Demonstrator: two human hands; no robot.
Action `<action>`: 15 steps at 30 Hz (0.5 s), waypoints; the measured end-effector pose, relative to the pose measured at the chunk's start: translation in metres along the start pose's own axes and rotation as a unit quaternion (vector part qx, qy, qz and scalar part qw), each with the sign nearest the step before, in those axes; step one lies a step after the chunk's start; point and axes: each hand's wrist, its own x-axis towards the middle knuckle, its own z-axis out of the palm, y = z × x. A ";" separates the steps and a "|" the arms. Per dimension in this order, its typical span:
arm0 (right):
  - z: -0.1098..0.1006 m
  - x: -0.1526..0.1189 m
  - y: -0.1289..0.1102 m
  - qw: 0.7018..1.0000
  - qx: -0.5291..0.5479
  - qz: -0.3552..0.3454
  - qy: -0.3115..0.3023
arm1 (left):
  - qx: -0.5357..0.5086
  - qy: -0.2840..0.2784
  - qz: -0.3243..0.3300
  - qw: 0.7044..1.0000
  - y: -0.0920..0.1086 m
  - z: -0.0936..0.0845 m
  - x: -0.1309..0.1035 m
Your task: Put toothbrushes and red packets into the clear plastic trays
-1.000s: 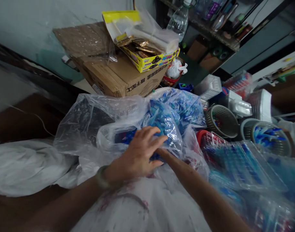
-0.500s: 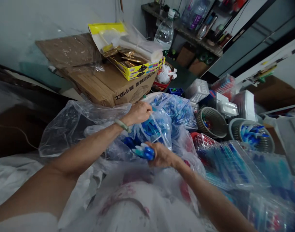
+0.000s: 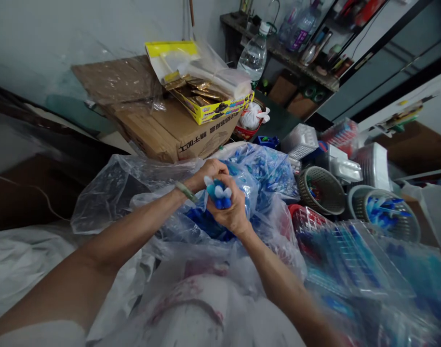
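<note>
My right hand (image 3: pixel 232 208) is wrapped round a bundle of slim plastic pieces (image 3: pixel 219 193). Their rounded ends, dark blue, teal and pale blue, point up towards me. Just beyond it, my left hand (image 3: pixel 210 172) has its fingers curled closed, touching or nearly touching the right one; what they grip is hidden. Both hands are over an opened clear plastic bag (image 3: pixel 104 193). Dark blue pieces (image 3: pixel 200 221) lie in the bag below the hands, and more blue pieces (image 3: pixel 263 164) show through the plastic behind.
A cardboard box (image 3: pixel 162 127) stands beyond the bag, with a yellow box of gold packets (image 3: pixel 220 112) on top. To the right are a grey basket (image 3: pixel 323 193), another basket with blue pieces (image 3: pixel 410 219), and clear trays (image 3: pixel 357 255). A large water bottle (image 3: pixel 254 55) stands behind.
My right hand has moved up and forward to meet the left, turning the bundle so its ends face up. The left hand has stayed closed near the same spot. The view has shifted slightly.
</note>
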 end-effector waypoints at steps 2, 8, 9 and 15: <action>0.016 -0.009 0.017 0.999 -0.042 -0.015 -0.023 | -0.040 -0.037 -0.007 0.999 -0.007 -0.003 -0.001; 0.003 -0.016 0.061 0.992 -0.112 -0.014 -0.059 | 0.014 0.020 -0.007 1.000 -0.008 0.001 0.005; -0.003 -0.014 0.068 0.993 -0.095 0.014 -0.063 | 0.036 0.030 -0.002 0.999 -0.008 0.003 0.007; -0.020 -0.008 0.100 0.970 0.050 0.192 -0.141 | 0.130 0.048 0.015 0.990 -0.010 0.014 0.013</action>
